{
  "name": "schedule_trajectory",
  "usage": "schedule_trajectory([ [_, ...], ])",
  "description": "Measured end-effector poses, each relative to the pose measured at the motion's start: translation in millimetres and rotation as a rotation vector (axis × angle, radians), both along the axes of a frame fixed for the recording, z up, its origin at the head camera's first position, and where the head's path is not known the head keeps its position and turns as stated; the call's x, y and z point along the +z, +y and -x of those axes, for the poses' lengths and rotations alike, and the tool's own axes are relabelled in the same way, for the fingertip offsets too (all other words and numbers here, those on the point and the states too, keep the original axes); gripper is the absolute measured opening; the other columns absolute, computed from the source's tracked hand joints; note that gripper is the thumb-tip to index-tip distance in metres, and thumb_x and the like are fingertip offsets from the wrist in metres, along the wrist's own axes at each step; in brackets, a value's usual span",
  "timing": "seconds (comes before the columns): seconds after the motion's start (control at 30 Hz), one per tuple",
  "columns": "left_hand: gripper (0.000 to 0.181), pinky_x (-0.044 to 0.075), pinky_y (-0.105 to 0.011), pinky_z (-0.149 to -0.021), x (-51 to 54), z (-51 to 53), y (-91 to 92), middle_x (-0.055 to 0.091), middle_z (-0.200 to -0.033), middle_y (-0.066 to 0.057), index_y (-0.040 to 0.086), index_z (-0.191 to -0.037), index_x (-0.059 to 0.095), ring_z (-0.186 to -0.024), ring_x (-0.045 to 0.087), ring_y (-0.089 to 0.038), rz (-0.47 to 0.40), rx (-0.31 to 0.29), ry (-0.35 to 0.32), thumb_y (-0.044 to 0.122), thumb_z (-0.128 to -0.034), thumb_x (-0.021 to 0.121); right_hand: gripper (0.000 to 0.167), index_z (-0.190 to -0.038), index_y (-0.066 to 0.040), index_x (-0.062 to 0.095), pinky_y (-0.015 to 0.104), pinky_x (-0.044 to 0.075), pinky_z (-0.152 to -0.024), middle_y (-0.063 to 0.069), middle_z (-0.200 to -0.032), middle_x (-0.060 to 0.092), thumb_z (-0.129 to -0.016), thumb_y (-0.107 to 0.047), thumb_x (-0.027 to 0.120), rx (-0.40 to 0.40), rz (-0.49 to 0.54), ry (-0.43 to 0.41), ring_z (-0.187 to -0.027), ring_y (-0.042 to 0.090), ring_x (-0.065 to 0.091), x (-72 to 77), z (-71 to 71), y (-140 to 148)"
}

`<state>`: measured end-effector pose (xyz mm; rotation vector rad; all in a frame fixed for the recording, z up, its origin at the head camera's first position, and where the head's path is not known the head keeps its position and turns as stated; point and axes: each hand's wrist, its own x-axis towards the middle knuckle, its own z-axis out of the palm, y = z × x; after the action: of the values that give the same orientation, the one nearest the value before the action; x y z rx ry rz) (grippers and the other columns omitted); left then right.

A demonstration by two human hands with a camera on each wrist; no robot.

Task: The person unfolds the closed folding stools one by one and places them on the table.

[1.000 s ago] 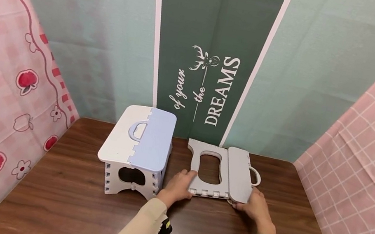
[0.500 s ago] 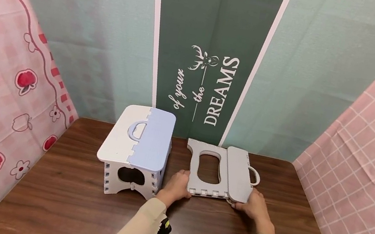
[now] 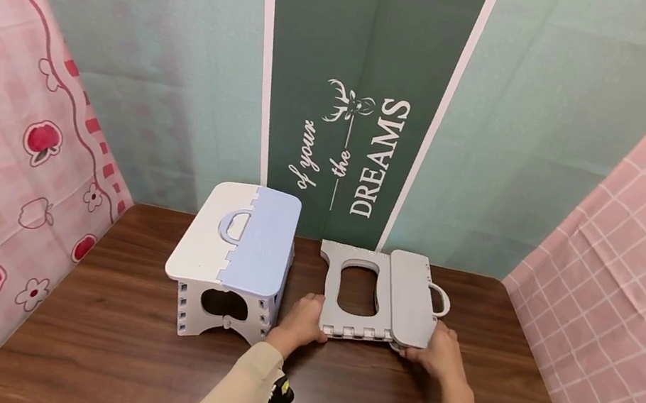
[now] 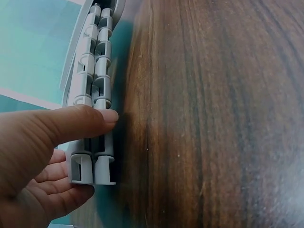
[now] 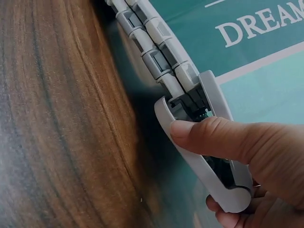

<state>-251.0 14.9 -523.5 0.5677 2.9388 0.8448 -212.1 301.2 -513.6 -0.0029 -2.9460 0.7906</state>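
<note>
A grey-white folding stool (image 3: 416, 297) lies folded flat at the back right of the table, its oval leg opening to the left and its seat panel to the right. My left hand (image 3: 302, 320) grips its near left corner. In the left wrist view the thumb (image 4: 90, 119) lies across the hinged edge, with fingers curled behind the corner. My right hand (image 3: 441, 356) holds the near end of the seat panel. The right wrist view shows that thumb (image 5: 204, 135) on the panel's rounded end (image 5: 192, 164), fingertips beneath. A white loop handle (image 3: 440, 301) sticks out at the right.
A second folding stool (image 3: 258, 240), white and lilac, stands unfolded to the left, close to my left hand. Brown wood-grain table (image 3: 98, 335) surrounds both stools. A green printed curtain (image 3: 371, 37) hangs behind, and pink cloths (image 3: 645, 251) hang at either side.
My left fingers have shifted off the top of the near left corner to its outer edge. The right hand keeps its hold, and the folded stool has barely moved.
</note>
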Motion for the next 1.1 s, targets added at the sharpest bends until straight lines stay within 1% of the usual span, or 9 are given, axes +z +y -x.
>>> schedule_trajectory([
  [0.1, 0.076, 0.046, -0.034, -0.084, -1.2, -1.2, 0.1, 0.056, -0.111, -0.019, -0.005, -0.12, 0.055, -0.101, 0.056, -0.031, -0.028, 0.014, -0.013, 0.017, -0.0558, 0.089, 0.082, -0.116, 0.016, 0.047, 0.053, 0.039, -0.082, 0.028, -0.103, 0.055, -0.056, -0.023, 0.088, 0.0, 0.007, 0.011, -0.097, 0.043, 0.045, 2.1, -3.3, 1],
  [0.2, 0.079, 0.046, -0.035, -0.085, -5.0, -3.3, 0.6, 0.055, -0.114, -0.02, -0.005, -0.122, 0.054, -0.103, 0.055, -0.032, -0.073, 0.022, -0.036, 0.016, -0.055, 0.089, 0.087, -0.122, 0.017, 0.042, 0.055, 0.038, -0.084, 0.033, -0.107, 0.052, -0.057, -0.02, 0.087, -0.03, 0.03, 0.014, -0.1, 0.045, 0.044, 3.6, -10.1, 1],
  [0.33, 0.079, 0.045, -0.037, -0.086, -7.3, -5.5, 1.1, 0.056, -0.115, -0.021, -0.006, -0.121, 0.054, -0.104, 0.055, -0.034, -0.152, 0.038, -0.042, 0.013, -0.0529, 0.089, 0.095, -0.127, 0.022, 0.033, 0.057, 0.035, -0.086, 0.04, -0.111, 0.044, -0.059, -0.018, 0.086, -0.055, 0.056, 0.05, -0.105, 0.049, 0.041, 8.1, -16.6, 1],
  [0.43, 0.079, 0.045, -0.038, -0.085, -6.5, -6.7, 0.8, 0.057, -0.112, -0.021, -0.005, -0.119, 0.055, -0.103, 0.055, -0.035, -0.195, 0.047, -0.049, 0.012, -0.0506, 0.09, 0.096, -0.128, 0.021, 0.031, 0.057, 0.034, -0.087, 0.041, -0.114, 0.042, -0.06, -0.018, 0.086, -0.065, 0.077, 0.082, -0.105, 0.05, 0.04, 11.5, -19.9, 1],
  [0.63, 0.08, 0.045, -0.037, -0.084, -5.7, -7.1, 2.6, 0.06, -0.111, -0.018, -0.002, -0.119, 0.055, -0.103, 0.055, -0.033, -0.209, 0.074, -0.089, 0.015, -0.0494, 0.091, 0.094, -0.131, 0.017, 0.032, 0.058, 0.033, -0.087, 0.038, -0.116, 0.041, -0.061, -0.015, 0.086, -0.112, 0.121, 0.128, -0.106, 0.051, 0.041, 17.5, -25.1, 2],
  [0.73, 0.081, 0.046, -0.037, -0.083, -6.4, -7.4, 5.5, 0.06, -0.11, -0.017, 0.0, -0.119, 0.055, -0.102, 0.055, -0.032, -0.209, 0.089, -0.105, 0.016, -0.0493, 0.092, 0.094, -0.134, 0.014, 0.031, 0.058, 0.031, -0.089, 0.037, -0.119, 0.04, -0.062, -0.013, 0.085, -0.143, 0.164, 0.12, -0.11, 0.052, 0.039, 20.6, -28.1, 2],
  [0.87, 0.081, 0.046, -0.037, -0.081, -6.3, -7.9, 8.4, 0.061, -0.107, -0.015, 0.0, -0.118, 0.055, -0.1, 0.056, -0.032, -0.211, 0.094, -0.112, 0.016, -0.048, 0.092, 0.094, -0.135, 0.013, 0.03, 0.058, 0.03, -0.091, 0.036, -0.12, 0.04, -0.063, -0.011, 0.085, -0.183, 0.206, 0.114, -0.111, 0.051, 0.038, 25.0, -31.8, 1],
  [1.1, 0.081, 0.046, -0.038, -0.082, -2.3, -10.1, 10.9, 0.061, -0.105, -0.016, 0.0, -0.118, 0.055, -0.101, 0.054, -0.033, -0.219, 0.093, -0.142, 0.014, -0.0473, 0.092, 0.091, -0.132, 0.013, 0.033, 0.057, 0.03, -0.09, 0.035, -0.12, 0.042, -0.061, -0.009, 0.085, -0.188, 0.214, 0.144, -0.111, 0.049, 0.039, 29.7, -35.5, 1],
])
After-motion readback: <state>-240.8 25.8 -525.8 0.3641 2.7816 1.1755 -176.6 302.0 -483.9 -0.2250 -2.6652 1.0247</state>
